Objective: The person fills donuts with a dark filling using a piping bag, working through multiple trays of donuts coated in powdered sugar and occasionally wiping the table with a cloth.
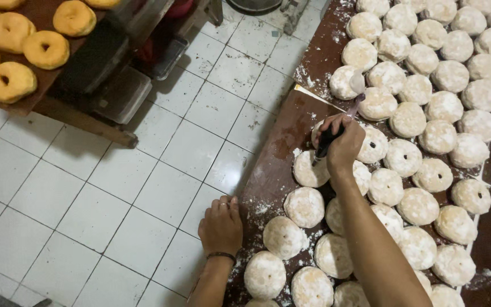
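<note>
Tiled floor (143, 187) open | left hand (221, 226) flat on board edge (251, 193) | right hand (343, 142) grips dark tool (326, 141), perhaps piercing dough round (310, 169)

1 head camera, looking steeply down from above.

The view looks down from the person's head, close to both hands (279, 182), and faces forward along the brown counter (279, 142) on the right. The white tiled floor (143, 170) fills the left part, and a tray of rings (12, 51) sits at the top left corner.

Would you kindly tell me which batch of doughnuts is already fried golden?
The ring doughnuts on the brown tray at upper left: golden and smooth, while the dough rounds on the board are pale and floury.
</note>
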